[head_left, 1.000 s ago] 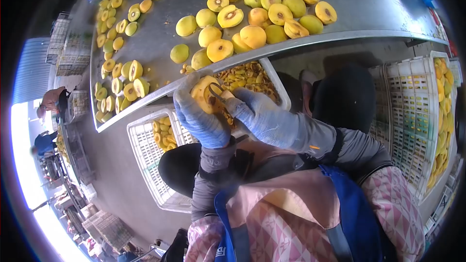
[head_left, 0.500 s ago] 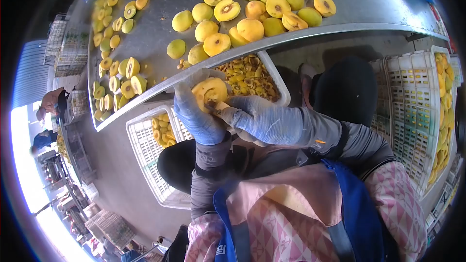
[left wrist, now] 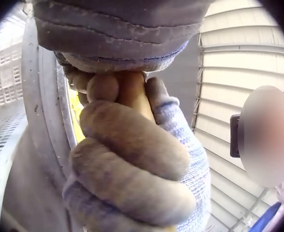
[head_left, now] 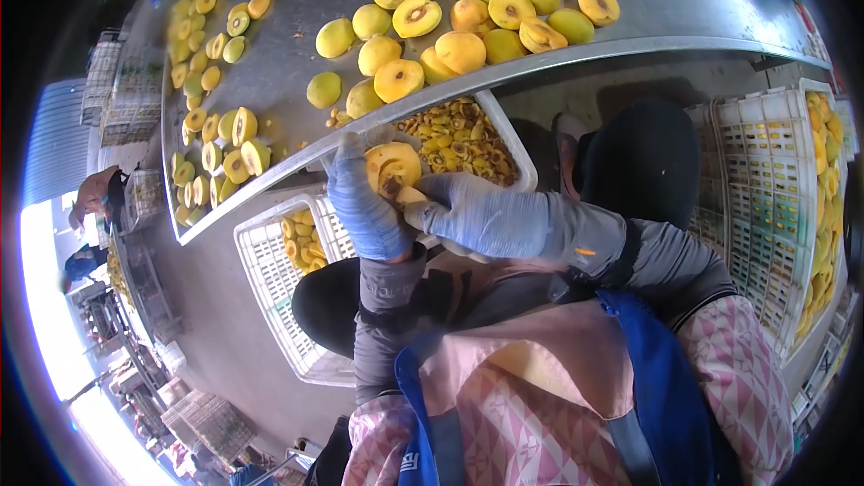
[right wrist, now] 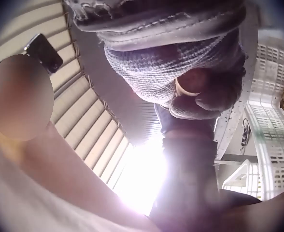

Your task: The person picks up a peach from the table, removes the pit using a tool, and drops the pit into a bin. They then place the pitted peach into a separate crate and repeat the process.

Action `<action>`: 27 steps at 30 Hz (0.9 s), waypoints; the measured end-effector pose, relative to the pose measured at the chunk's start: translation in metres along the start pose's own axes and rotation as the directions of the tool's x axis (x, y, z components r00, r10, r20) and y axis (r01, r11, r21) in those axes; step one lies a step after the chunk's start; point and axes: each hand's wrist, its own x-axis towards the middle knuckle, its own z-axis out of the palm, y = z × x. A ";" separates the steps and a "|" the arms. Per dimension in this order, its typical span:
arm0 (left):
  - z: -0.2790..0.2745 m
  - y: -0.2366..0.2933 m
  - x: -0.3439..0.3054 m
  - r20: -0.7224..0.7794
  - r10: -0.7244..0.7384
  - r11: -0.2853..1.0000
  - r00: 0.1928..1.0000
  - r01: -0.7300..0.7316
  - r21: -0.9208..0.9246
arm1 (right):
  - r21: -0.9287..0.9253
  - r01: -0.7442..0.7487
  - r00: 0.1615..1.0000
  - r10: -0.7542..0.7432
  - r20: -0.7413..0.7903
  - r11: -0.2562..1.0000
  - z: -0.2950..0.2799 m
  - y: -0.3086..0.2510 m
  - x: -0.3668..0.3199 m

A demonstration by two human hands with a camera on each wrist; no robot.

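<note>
My left hand (head_left: pixel 367 211), in a blue and grey knit glove, holds a yellow peach half (head_left: pixel 396 160) with its cut face up, just below the table's edge. In the left wrist view, the left glove's fingers (left wrist: pixel 132 169) are curled. My right hand (head_left: pixel 490 216), gloved alike, grips a pitting knife, whose curved blade showed earlier and is now hidden at the peach. The round butt of the knife's handle (right wrist: pixel 191 82) shows in the fist in the right wrist view. Brown flesh marks the middle of the peach half, right at the right hand's fingertips.
A metal table (head_left: pixel 270 63) bears many whole-looking and halved peaches (head_left: pixel 417 16). Below its edge stands a crate of scraps (head_left: pixel 463 139). A white crate (head_left: pixel 270 252) with peach pieces is at left, and a tall crate (head_left: pixel 765 207) of peaches at right. People work far left.
The knife's curved blade, visible above the peach a second ago, has gone down into its middle. My right hand has turned and come closer against the peach half.
</note>
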 end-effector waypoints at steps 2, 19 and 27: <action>0.000 -0.003 0.002 -0.003 0.054 0.997 0.999 -0.054 0.050 | -0.313 0.242 0.946 -0.294 -0.134 0.919 0.006 0.031 0.012; -0.003 -0.003 0.006 0.058 -0.001 1.000 0.998 0.002 -0.014 | 0.327 -0.056 0.998 0.050 0.026 0.943 0.001 0.008 0.001; 0.009 -0.004 0.003 -0.042 0.035 0.999 0.998 -0.035 -0.008 | -0.177 0.365 0.898 -0.396 -0.194 0.914 0.002 0.019 0.007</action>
